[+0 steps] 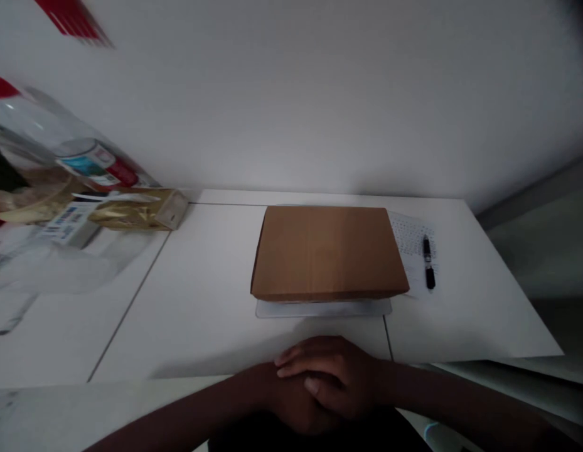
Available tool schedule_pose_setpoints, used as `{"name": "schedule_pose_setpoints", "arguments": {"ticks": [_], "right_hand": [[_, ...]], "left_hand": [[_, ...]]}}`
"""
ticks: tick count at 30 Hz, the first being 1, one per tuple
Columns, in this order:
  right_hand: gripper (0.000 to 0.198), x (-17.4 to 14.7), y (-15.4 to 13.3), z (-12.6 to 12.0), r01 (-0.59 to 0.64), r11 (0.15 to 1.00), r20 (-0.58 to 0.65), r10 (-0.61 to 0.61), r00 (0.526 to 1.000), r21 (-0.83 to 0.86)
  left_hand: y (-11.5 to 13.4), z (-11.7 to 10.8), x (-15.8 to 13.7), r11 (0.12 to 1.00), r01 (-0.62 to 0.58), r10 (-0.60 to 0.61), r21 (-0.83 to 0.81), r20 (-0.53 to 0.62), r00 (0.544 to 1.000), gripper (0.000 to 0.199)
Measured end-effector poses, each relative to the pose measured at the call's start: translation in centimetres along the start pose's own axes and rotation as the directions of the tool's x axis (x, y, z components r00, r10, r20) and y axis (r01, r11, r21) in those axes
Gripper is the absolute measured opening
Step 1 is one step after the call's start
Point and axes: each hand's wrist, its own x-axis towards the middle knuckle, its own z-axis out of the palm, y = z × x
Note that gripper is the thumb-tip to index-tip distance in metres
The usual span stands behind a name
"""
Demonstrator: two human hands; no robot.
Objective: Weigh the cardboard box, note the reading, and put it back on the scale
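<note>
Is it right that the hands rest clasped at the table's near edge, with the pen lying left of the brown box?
Not quite. The head view shows the pen lying right of the brown box, on a printed sheet. The clasped hands do rest at the table's near edge.

Both hands are stacked at bottom centre, close to the body. The right hand (pixel 331 370) lies on top, palm down, with its fingers (pixel 295 359) pointing left, loosely together and slightly curled over the back of the other hand. The left hand (pixel 291 408) is underneath and mostly covered; only part of its back and wrist area shows, so its finger pose cannot be told. The right forearm enters from the lower right and the left forearm from the lower left, both bare, meeting in a shallow V. The wrists are roughly straight. Neither hand holds anything; they touch only each other. The hands are dark and in low light, with a slightly soft outline.
</note>
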Motion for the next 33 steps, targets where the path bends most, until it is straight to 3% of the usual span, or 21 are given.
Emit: {"name": "schedule_pose_setpoints", "arguments": {"ticks": [2, 10, 18, 24, 29, 33], "right_hand": [[0.039, 0.0, -0.4, 0.3, 0.054, 0.996, -0.026, -0.056, 0.998, -0.064], [0.035, 0.6, -3.3, 1.2, 0.224, 0.953, -0.020, -0.233, 0.972, -0.205], [0.043, 0.2, -4.2, 1.6, 0.185, 0.894, -0.068, -0.232, 0.970, -0.409], [0.045, -0.6, -3.2, 1.6, 0.163, 0.838, -0.076, -0.235, 0.969, -0.521], [0.045, -1.5, -2.0, 1.6, 0.112, 0.861, -0.153, -0.214, 0.965, -0.496], [0.040, -2.3, -1.7, 1.4, 0.062, 0.902, -0.291, -0.203, 0.935, -0.428]], "left_hand": [[0.5, -0.1, -0.6, 0.997, -0.068, 0.069, -0.025, 0.018, 0.997, 0.034], [3.2, -0.1, -3.3, 0.995, -0.062, 0.075, 0.077, -0.183, 0.980, 0.033], [4.9, -1.3, -4.6, 0.981, -0.087, 0.155, 0.174, -0.430, 0.889, 0.035], [4.1, -0.4, -4.8, 0.949, -0.082, 0.263, 0.304, -0.623, 0.737, 0.020], [3.2, 0.3, -5.5, 0.977, -0.092, 0.205, 0.191, -0.750, 0.629, 0.023], [2.0, 0.4, -6.1, 0.984, -0.150, 0.155, 0.092, -0.857, 0.492, 0.030]]}}
